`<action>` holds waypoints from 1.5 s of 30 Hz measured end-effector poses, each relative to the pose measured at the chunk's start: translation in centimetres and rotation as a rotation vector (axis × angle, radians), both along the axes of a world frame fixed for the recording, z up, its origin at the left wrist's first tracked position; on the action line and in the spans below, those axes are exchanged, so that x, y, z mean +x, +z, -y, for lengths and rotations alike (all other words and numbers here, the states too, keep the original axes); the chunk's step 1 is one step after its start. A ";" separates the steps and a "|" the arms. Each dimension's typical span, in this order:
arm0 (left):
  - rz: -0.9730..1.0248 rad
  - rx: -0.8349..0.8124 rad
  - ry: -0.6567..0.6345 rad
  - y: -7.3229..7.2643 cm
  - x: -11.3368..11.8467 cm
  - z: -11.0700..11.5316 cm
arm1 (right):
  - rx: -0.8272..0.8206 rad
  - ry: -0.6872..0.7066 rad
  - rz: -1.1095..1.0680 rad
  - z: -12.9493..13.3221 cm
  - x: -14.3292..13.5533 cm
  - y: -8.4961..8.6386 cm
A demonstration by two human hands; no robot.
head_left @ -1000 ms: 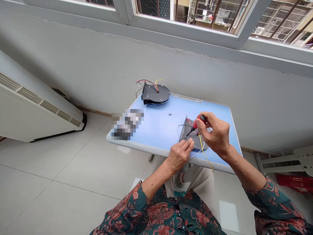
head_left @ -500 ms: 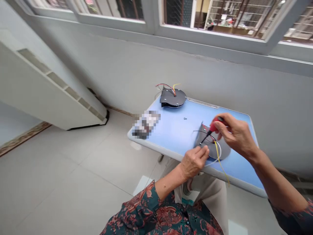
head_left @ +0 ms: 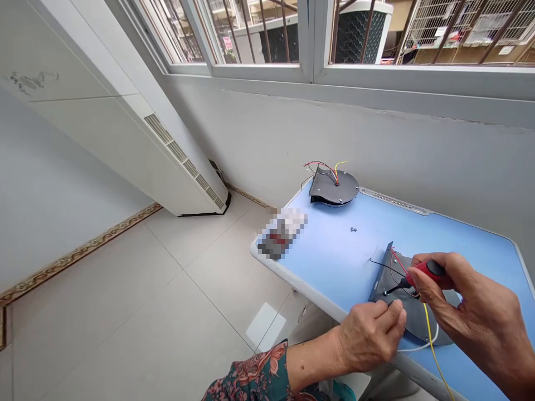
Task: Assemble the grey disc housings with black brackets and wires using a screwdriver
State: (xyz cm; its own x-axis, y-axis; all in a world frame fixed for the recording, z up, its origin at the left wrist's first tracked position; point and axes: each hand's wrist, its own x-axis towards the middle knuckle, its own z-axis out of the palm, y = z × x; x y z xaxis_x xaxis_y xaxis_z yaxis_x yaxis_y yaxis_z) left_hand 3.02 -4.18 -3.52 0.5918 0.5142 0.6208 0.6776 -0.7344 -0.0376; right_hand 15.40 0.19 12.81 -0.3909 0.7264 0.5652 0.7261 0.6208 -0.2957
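My right hand point(head_left: 468, 301) is wrapped round a red and black screwdriver point(head_left: 422, 274). The screwdriver's tip meets a screw point(head_left: 385, 293) near the left edge of a dark grey rounded housing point(head_left: 412, 317). Red, black, white and yellow wires come out of this housing. My left hand point(head_left: 374, 334) is at the housing's near left edge, its fingers bent together against it; what they pinch is hidden. A second dark housing point(head_left: 334, 186) with wires lies at the table's back left corner. Between the two housings are a few small screws point(head_left: 353, 229).
The blue table point(head_left: 326, 245) has a pale raised rim. A blurred-out item point(head_left: 281, 236) lies at its left corner. Behind are a wall and barred windows; a tall white appliance point(head_left: 167, 150) stands to the left.
The camera view has shifted left and closer, so table and hands appear lower and further right. The screwdriver stays in my right hand with its tip at the housing's left edge.
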 end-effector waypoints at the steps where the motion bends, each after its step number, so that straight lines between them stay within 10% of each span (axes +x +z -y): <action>1: -0.005 0.002 -0.007 0.0 0.0 0.0 | -0.010 0.019 0.000 -0.2 0.0 0.1; 15: 0.239 0.031 -0.031 1.6 -0.6 0.2 | -0.341 0.284 0.519 -2.4 1.8 4.7; 19: 0.215 0.020 -0.035 1.4 -0.6 0.4 | -0.254 0.176 0.785 -2.1 0.9 6.3; 26: 0.216 0.010 -0.023 1.1 -0.5 0.5 | -0.058 -0.063 0.673 0.1 -0.4 4.3; 32: 0.193 0.059 -0.031 1.5 -0.2 0.2 | -0.132 0.021 0.539 0.1 0.7 3.9; 45: 0.158 -0.006 -0.015 0.5 -0.4 0.5 | -0.401 0.114 1.254 -2.3 -2.5 6.4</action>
State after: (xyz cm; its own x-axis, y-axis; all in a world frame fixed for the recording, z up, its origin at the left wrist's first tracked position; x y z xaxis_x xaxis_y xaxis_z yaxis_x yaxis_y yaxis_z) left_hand 2.60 -4.65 -3.04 0.4943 0.5105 0.7037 0.6639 -0.7442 0.0736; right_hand 12.89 2.51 19.17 -0.5579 0.6856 -0.4676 0.5899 0.7239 0.3577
